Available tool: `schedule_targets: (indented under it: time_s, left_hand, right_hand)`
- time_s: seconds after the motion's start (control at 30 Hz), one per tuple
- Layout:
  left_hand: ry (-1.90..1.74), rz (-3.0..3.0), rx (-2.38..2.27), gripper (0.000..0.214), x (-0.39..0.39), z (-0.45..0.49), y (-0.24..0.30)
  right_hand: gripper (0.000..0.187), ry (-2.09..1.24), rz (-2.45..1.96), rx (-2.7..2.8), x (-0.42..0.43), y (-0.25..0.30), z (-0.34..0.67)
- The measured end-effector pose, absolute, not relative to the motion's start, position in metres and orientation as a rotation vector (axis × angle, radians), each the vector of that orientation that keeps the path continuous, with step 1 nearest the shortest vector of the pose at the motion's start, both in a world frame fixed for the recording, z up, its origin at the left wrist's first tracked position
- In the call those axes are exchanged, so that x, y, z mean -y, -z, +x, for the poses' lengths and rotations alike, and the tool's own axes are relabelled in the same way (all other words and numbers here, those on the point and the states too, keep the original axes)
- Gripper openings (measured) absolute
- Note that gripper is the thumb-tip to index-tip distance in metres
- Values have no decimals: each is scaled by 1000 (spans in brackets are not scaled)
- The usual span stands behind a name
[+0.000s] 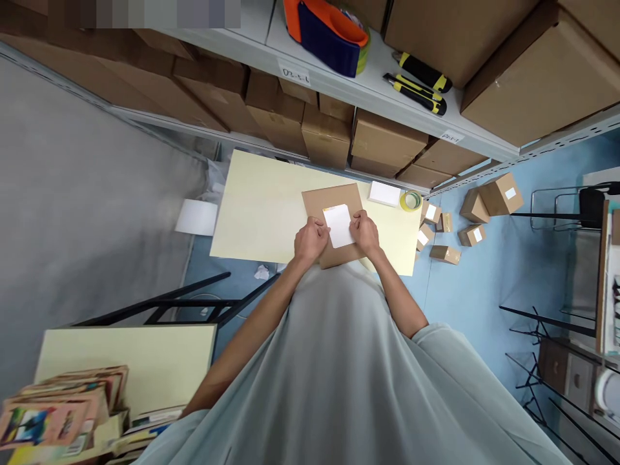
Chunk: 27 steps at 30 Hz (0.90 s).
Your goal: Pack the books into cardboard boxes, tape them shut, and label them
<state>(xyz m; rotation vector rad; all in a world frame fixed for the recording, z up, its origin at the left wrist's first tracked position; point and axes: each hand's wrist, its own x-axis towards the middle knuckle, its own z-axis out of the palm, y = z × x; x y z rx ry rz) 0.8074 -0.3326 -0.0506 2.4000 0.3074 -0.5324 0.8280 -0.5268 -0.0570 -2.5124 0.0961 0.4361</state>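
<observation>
A brown cardboard box (334, 258) stands at the front of the cream table, close against my shirt. Over its top face lies a white label (340, 227). My left hand (311, 240) is closed in a pinch at the label's left edge. On the opposite edge, my right hand (364, 231) pinches the label with bent fingers. Whether the label is stuck flat or held just above the cardboard, I cannot tell.
On the table (261, 206), a white stack of labels (384, 193) and a tape roll (411, 201) sit at the back right. A shelf holds a tape dispenser (329, 42) and box cutters (419, 84). Labelled boxes (445, 255) lie on the floor. Magazines (62, 413) are piled lower left.
</observation>
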Motion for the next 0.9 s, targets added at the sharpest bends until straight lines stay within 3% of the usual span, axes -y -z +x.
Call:
schedule_targets:
  time_s: [0.17,0.3,0.9]
  left_hand:
    - [248,2455,319,61,326,776,59]
    - [330,2457,729,69,314,754,70]
    - [464,2496,711,64,297,730,68]
  right_hand:
    - [46,-282,-2655,530,533,54,787]
    - [57,-413,-2663,818,554,59,761]
    - [65,-485,-2745,744,561,58,740]
